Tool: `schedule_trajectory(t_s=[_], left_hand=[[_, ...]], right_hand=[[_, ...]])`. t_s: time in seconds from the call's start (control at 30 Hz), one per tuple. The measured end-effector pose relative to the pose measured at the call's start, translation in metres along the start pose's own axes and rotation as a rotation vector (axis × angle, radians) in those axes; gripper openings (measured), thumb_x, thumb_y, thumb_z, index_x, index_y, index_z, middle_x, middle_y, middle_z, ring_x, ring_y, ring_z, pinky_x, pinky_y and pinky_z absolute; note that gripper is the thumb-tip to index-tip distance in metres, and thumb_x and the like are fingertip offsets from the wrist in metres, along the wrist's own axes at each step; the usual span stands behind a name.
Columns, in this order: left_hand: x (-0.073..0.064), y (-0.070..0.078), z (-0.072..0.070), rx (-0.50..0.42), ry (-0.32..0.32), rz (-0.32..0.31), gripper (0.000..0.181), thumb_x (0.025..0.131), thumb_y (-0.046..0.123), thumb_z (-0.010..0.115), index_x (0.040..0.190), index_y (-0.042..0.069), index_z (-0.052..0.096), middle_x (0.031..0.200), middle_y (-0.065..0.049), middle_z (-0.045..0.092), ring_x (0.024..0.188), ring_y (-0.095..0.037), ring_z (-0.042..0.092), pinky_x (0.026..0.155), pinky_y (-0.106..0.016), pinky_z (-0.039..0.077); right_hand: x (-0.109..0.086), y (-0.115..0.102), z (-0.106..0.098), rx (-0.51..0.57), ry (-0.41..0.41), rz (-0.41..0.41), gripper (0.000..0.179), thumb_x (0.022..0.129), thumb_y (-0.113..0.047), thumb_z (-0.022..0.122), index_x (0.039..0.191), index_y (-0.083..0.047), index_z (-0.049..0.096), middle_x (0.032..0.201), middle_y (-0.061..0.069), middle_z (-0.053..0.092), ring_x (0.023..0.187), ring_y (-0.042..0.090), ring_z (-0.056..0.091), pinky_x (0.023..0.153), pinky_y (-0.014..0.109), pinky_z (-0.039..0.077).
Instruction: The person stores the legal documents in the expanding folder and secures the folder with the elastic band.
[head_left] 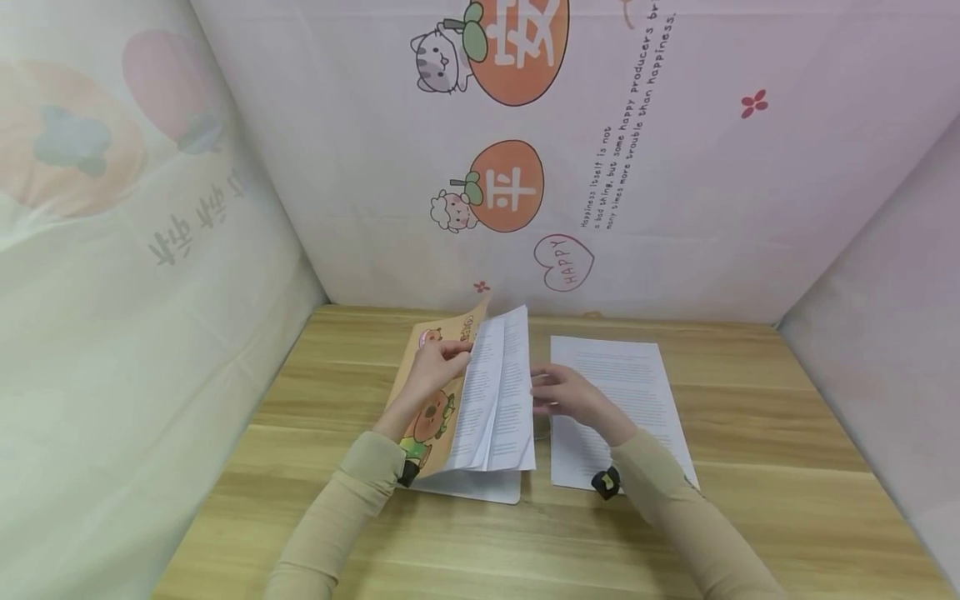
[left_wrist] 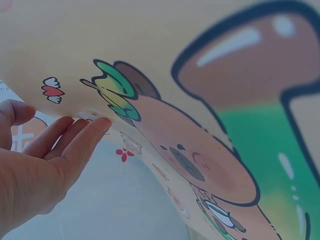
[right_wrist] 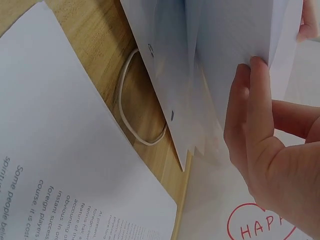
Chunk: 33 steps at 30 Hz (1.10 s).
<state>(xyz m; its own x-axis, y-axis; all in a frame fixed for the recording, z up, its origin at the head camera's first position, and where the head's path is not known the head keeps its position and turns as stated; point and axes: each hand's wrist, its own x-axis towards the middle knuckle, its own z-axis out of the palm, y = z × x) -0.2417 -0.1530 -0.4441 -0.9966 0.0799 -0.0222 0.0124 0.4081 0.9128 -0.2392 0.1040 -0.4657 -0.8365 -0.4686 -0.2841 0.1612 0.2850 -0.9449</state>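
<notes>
A tan document folder [head_left: 431, 408] with a cartoon capybara on its cover stands partly open on the wooden table, several printed sheets [head_left: 510, 392] fanned upright inside. My left hand [head_left: 437, 372] pinches the edge of the raised cover. In the left wrist view, the fingertips [left_wrist: 102, 125] lie at that edge, beneath the printed drawings. At the sheets' right edge is my right hand [head_left: 566, 392]. Its fingertips [right_wrist: 257, 65] press on one face of the paper in the right wrist view, while the thumb's tip is hidden behind the fingers.
A printed page [head_left: 622, 417] lies flat on the table [head_left: 780, 492], right of the folder. A pale elastic loop [right_wrist: 122, 105] hangs from the folder's edge between the two. A cloth backdrop [head_left: 675, 208] with cartoons closes off the back and sides.
</notes>
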Motion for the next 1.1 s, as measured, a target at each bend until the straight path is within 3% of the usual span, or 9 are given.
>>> schedule_trajectory(t_s=[0.47, 0.77, 1.1], left_hand=[[-0.002, 0.001, -0.001, -0.015, -0.017, 0.002, 0.04, 0.092, 0.017, 0.055, 0.127, 0.001, 0.066, 0.123, -0.02, 0.069, 0.107, -0.033, 0.069, 0.083, -0.033, 0.061], [-0.003, 0.003, 0.0, 0.012, 0.006, -0.014, 0.038, 0.092, 0.018, 0.057, 0.125, 0.003, 0.068, 0.117, -0.014, 0.072, 0.097, -0.026, 0.072, 0.08, -0.03, 0.061], [-0.003, 0.002, -0.001, -0.014, -0.003, -0.007, 0.039, 0.092, 0.018, 0.056, 0.126, 0.004, 0.067, 0.124, -0.018, 0.069, 0.102, -0.028, 0.071, 0.082, -0.03, 0.061]], right_hand=[[0.005, -0.001, 0.013, 0.029, 0.12, 0.006, 0.061, 0.096, -0.002, 0.056, 0.151, 0.002, 0.029, 0.134, 0.035, 0.051, 0.088, 0.014, 0.068, 0.084, 0.032, 0.061], [0.008, -0.002, 0.02, 0.044, 0.128, 0.011, 0.062, 0.095, -0.002, 0.057, 0.151, 0.001, 0.03, 0.134, 0.035, 0.05, 0.086, 0.014, 0.068, 0.085, 0.035, 0.061], [0.013, -0.001, 0.03, 0.044, 0.115, 0.031, 0.061, 0.095, -0.002, 0.058, 0.15, -0.002, 0.032, 0.135, 0.033, 0.052, 0.089, 0.017, 0.069, 0.084, 0.034, 0.061]])
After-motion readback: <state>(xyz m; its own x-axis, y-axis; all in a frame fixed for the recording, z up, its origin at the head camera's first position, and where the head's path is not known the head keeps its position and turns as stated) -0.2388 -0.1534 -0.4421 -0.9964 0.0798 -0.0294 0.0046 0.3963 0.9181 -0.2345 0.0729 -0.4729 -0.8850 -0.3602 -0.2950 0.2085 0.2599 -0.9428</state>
